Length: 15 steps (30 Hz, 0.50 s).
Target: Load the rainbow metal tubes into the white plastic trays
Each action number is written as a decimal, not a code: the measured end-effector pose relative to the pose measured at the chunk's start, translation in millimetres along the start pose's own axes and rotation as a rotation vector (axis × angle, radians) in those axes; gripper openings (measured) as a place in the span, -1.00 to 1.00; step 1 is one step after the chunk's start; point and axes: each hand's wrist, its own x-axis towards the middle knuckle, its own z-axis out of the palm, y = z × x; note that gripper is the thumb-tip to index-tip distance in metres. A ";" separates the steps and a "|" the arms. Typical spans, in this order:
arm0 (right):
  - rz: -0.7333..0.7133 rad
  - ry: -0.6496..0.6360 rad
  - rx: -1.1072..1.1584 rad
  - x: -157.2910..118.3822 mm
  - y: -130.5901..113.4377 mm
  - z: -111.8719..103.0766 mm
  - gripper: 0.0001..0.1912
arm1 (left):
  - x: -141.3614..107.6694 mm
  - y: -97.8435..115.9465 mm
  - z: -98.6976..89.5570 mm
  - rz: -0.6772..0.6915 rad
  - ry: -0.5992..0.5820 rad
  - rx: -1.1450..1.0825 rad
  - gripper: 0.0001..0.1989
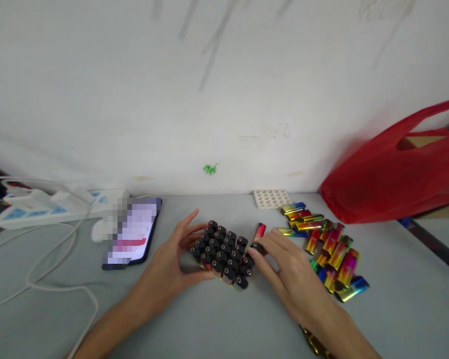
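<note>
Left hand (172, 259): clasping the black-topped cluster (221, 255) at its left side | cluster: between the hands, many pieces packed upright, seemingly done | right hand (294, 269): pinching a black-topped piece (258, 246) at cluster's right edge | right of cluster: loose shiny pieces (347, 271), apparently the unpacked remainder

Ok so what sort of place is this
Probably a makeshift work spot, perhaps at home or in a small workshop: a grey table against a marked white wall, a power strip, and a pile of shiny pieces.
</note>
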 end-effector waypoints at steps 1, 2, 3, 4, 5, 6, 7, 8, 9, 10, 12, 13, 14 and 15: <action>0.003 0.007 -0.009 -0.5 -0.8 1.3 -0.69 | 0.5 0.0 0.4 0.001 0.000 -0.025 0.19; 0.015 0.005 -0.009 -1.1 -1.8 2.2 -0.68 | 1.0 -0.2 0.8 0.005 0.000 -0.041 0.18; 0.027 -0.004 -0.002 -1.7 -2.8 2.8 -0.66 | 1.3 -0.6 0.9 0.013 0.000 -0.046 0.16; 0.040 -0.014 0.011 -2.4 -3.8 3.0 -0.64 | 1.5 -1.0 0.8 0.027 0.001 -0.039 0.15; 0.051 -0.017 0.028 -3.1 -4.5 2.7 -0.63 | 1.5 -1.5 0.7 0.046 0.002 -0.023 0.15; 0.058 -0.014 0.046 -3.8 -5.0 2.3 -0.63 | 1.0 -1.9 0.5 0.068 0.002 0.002 0.14; 0.061 -0.006 0.064 -4.4 -5.1 1.7 -0.63 | 0.2 -2.3 0.5 0.092 0.001 0.035 0.15; 0.057 0.005 0.078 -4.8 -4.8 1.1 -0.64 | -1.0 -2.5 0.8 0.115 -0.003 0.076 0.16; 0.045 0.014 0.085 -5.1 -4.4 0.6 -0.65 | -2.5 -2.7 1.4 0.133 -0.008 0.120 0.18; 0.022 0.021 0.084 -5.3 -3.8 0.4 -0.68 | -4.3 -2.9 2.4 0.149 -0.008 0.163 0.22; -0.040 0.025 0.064 -5.3 -2.5 0.6 -0.72 | -7.7 -3.2 5.5 0.159 0.000 0.235 0.29; -0.066 0.027 0.055 -5.5 -1.9 0.7 -0.73 | -9.0 -3.3 7.3 0.156 0.009 0.256 0.31; -0.081 0.032 0.051 -5.8 -1.6 0.5 -0.75 | -10.0 -3.5 9.2 0.151 0.021 0.264 0.33; -0.089 0.047 0.055 -6.5 -1.4 -0.1 -0.78 | -10.5 -3.7 10.8 0.147 0.031 0.262 0.34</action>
